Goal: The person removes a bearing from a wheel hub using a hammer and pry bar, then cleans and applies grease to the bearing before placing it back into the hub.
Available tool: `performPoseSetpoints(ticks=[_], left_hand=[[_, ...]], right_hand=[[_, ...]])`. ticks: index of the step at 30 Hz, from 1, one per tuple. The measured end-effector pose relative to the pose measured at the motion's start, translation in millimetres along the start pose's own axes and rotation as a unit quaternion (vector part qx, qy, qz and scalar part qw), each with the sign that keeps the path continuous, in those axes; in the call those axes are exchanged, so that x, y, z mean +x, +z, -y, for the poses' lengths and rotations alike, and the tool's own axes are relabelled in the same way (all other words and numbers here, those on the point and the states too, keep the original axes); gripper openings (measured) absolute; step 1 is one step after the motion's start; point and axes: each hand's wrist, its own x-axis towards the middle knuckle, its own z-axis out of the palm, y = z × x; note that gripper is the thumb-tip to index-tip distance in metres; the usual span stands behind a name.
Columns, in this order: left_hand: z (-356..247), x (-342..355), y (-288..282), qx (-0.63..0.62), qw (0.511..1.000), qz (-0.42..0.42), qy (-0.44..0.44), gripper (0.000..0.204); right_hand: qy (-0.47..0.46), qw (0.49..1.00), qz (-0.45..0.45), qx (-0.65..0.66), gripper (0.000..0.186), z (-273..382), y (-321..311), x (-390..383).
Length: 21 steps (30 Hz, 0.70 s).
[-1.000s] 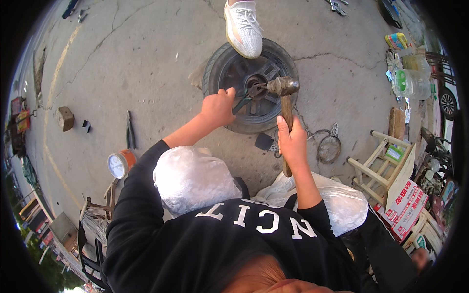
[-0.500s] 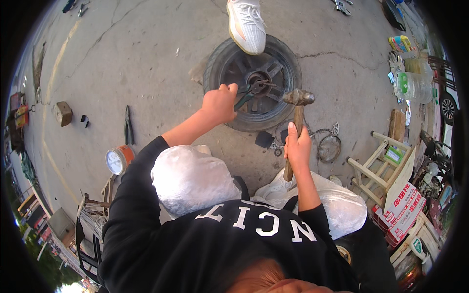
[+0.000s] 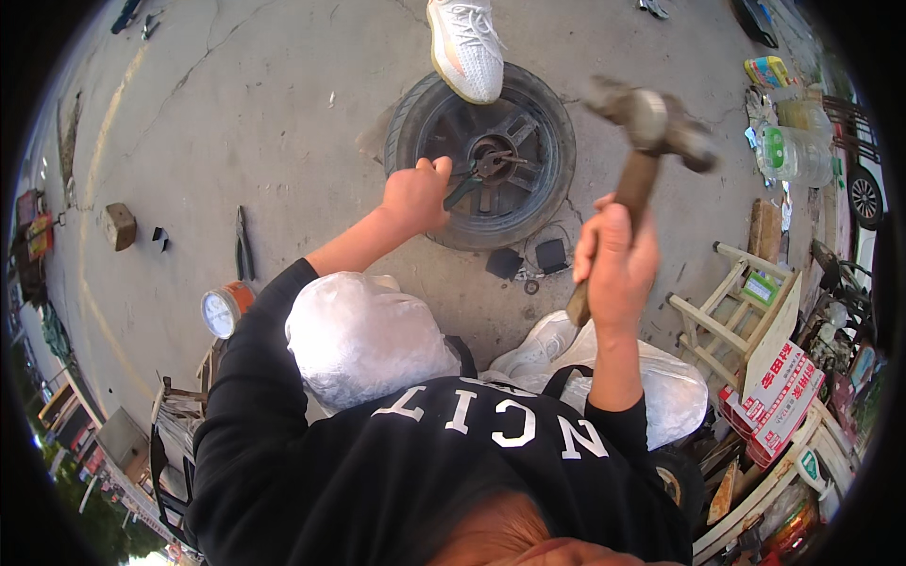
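A wheel with a black tyre (image 3: 557, 179) lies flat on the ground ahead of me. My left hand (image 3: 415, 198) is closed round the dark green handles of a pair of pliers (image 3: 462, 191). The jaws of the pliers are at the hub in the middle of the wheel, close to a thin metal piece; exactly what they grip is too small to tell. In my right hand (image 3: 618, 259) is a hammer (image 3: 638, 174), gripped by its wooden handle and raised to the right of the wheel. Its head is blurred by motion.
Another person's white shoe (image 3: 469, 52) presses on the tyre's far edge. On the left lie a second pair of pliers (image 3: 243, 247), a tub (image 3: 222, 311) and a wooden block (image 3: 120, 226). Dark pads (image 3: 551, 255) lie near the wheel. A wooden stool (image 3: 727, 321) and plastic bottles (image 3: 795, 153) stand right.
My right hand has lifted the hammer up and to the right, away from the wheel's edge. The left hand keeps the pliers at the hub.
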Motion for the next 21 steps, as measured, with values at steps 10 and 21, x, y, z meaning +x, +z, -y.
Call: performPoseSetpoints(ticks=[10,21], left_hand=[[-3,1,10,-0.024,0.999,-0.033,0.006,0.058],[5,-14,12,0.072,0.993,-0.086,0.046,0.061]], right_hand=[[0.229,0.973,-0.007,-0.037,0.038,-110,-9,-25],[0.217,0.972,-0.047,0.078,0.034,-119,-5,-31]])
